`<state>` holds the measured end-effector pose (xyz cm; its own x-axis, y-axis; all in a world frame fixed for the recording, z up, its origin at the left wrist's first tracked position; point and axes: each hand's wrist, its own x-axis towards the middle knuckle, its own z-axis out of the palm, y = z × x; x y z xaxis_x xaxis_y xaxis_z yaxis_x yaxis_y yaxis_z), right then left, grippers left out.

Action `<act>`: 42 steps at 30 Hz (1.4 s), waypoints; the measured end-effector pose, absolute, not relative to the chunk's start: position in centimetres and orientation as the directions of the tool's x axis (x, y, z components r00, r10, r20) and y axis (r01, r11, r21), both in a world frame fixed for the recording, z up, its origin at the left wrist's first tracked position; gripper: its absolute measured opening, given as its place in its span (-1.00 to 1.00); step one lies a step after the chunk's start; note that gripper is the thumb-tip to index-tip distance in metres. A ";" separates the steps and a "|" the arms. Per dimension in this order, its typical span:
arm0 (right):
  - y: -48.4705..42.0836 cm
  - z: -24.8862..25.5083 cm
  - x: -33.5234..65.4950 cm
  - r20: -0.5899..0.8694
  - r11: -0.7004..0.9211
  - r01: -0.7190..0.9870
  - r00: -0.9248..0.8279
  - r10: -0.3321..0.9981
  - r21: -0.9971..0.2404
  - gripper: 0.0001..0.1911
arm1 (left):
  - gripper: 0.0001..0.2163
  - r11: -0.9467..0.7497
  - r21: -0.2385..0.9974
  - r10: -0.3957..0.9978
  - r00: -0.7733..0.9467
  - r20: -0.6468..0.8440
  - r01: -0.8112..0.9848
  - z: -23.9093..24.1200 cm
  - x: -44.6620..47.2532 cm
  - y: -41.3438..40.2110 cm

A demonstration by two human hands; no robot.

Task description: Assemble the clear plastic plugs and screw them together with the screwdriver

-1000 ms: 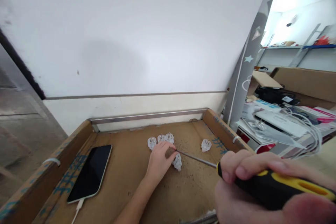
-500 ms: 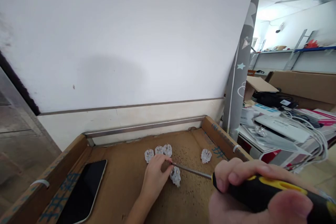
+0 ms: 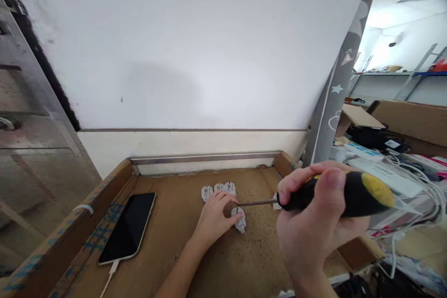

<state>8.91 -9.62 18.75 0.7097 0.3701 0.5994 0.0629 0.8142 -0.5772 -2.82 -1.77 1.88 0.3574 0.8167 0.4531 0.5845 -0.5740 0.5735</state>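
Cardboard (image 3: 174,205) beneath a translucent plug (image 3: 240,224), touched by the left hand's (image 3: 215,218) thumb.
Thumb and forefinger are parted; whether the plug is gripped cannot be told. A screwdriver (image 3: 363,195) is clasped in the closed right hand (image 3: 307,242), its tip at the left forefinger: skin could be jabbed by a slip, or the plug skidded if loosely steadied.

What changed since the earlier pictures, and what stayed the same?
The right hand has raised the screwdriver handle; its shaft looks nearly level, and the hand partly hides the rightmost plug. The thumb of the left hand has parted from its forefinger. Phone and three back plugs stayed.
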 end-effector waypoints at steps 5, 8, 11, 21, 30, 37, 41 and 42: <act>-9.4 18.5 8.8 0.588 0.794 0.067 0.710 0.387 -0.604 -0.72 | -0.87 -0.563 0.568 0.826 0.392 0.405 0.601 2.1 -2.7 -2.1; -9.2 18.4 8.8 0.588 0.783 0.100 0.720 0.368 -0.614 -0.69 | -0.90 -0.572 0.561 0.820 0.404 0.405 0.599 2.1 -2.6 -2.1; -8.8 18.0 8.8 0.572 0.769 0.114 0.737 0.360 -0.630 -0.65 | -0.90 -0.580 0.538 0.815 0.424 0.396 0.612 1.9 -2.6 -2.2; -8.2 17.3 8.9 0.579 0.746 0.128 0.719 0.384 -0.653 -0.64 | -0.89 -0.560 0.509 0.828 0.454 0.329 0.654 2.1 -2.4 -2.4; -8.5 17.1 8.9 0.577 0.765 0.110 0.726 0.374 -0.634 -0.68 | -0.93 -0.515 0.541 0.857 0.424 0.295 0.665 2.3 -2.0 -2.8; -8.6 17.0 8.7 0.590 0.769 0.116 0.715 0.375 -0.628 -0.69 | -0.92 -0.448 0.561 0.894 0.366 0.259 0.697 2.4 -1.6 -3.1; -8.5 17.0 8.6 0.603 0.755 0.165 0.717 0.350 -0.635 -0.66 | -0.89 -0.347 0.610 0.938 0.261 0.229 0.712 2.5 -1.3 -3.4; -8.5 17.0 8.6 0.605 0.749 0.172 0.713 0.353 -0.640 -0.65 | -0.89 -0.331 0.620 0.944 0.246 0.221 0.711 2.5 -1.2 -3.4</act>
